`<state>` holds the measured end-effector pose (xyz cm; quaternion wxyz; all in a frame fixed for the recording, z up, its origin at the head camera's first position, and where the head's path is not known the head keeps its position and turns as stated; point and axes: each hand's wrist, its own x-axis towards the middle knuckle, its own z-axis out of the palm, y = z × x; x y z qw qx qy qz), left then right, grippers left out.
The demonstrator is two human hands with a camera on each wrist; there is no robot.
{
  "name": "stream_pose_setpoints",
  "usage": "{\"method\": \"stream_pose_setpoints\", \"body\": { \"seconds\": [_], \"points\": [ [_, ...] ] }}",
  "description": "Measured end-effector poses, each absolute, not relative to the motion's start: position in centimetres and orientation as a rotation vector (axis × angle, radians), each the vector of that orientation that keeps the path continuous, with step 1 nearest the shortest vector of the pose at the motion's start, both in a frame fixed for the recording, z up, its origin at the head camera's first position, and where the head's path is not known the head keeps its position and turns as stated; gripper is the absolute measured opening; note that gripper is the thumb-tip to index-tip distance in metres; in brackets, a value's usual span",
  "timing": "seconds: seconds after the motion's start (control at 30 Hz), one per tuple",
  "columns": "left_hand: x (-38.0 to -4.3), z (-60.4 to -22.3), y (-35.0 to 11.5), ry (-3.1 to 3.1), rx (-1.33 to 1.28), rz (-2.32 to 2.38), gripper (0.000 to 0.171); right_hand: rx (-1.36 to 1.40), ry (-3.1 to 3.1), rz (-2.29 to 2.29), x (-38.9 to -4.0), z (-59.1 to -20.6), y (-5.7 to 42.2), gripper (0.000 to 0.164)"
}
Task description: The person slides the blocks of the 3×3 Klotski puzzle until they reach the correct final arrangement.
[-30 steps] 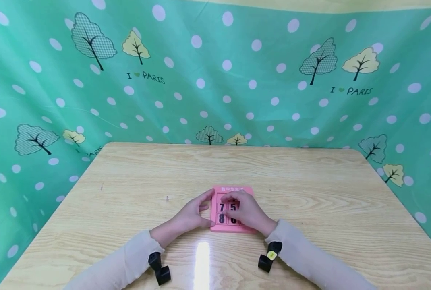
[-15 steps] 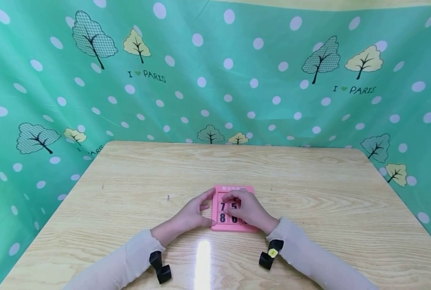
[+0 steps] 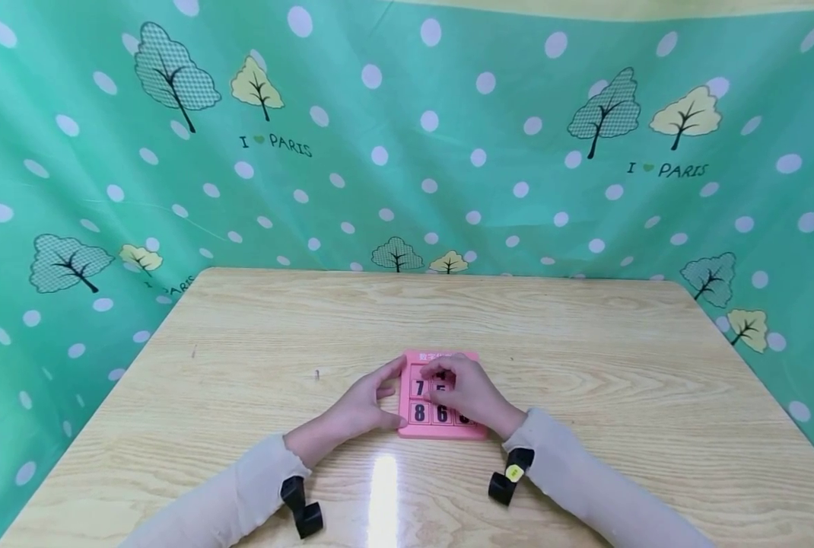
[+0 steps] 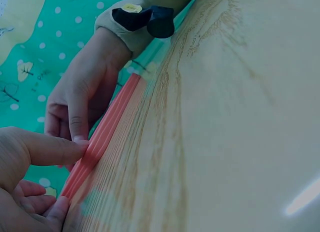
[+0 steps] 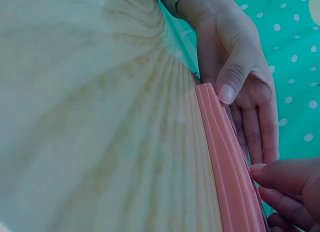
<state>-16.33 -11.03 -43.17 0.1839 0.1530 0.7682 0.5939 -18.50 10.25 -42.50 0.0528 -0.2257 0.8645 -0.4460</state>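
Observation:
A pink number sliding puzzle lies flat on the table, numbered tiles in its frame. My left hand holds its left side, thumb at the near corner and index finger at the far one. Over the tiles, my right hand has bent fingers, with thumb and index tips on or just above the middle and far rows. Tile 7, tile 8 and tile 6 show; the right hand partly covers others. In both wrist views the puzzle appears edge-on, so its tiles are hidden there.
The pale wooden table extends around the puzzle. A green dotted cloth with printed trees hangs behind it and at its sides. A bright light reflection lies on the tabletop near its front. Each wrist wears a black camera mount.
Tile 7 has slid slightly away from me, widening its gap from tile 8. The right hand's thumb has shifted a little, showing more of tile 6. The left hand stays put.

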Motion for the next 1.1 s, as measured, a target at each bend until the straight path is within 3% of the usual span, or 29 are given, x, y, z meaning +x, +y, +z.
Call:
{"method": "stream_pose_setpoints", "body": {
  "seconds": [1.1],
  "points": [
    [-16.2, -43.3, -11.1, 2.184, 0.44, 1.668, 0.096, -0.554, 2.644, -1.409, -20.1, -42.6, 9.9, 0.03]
  ]
}}
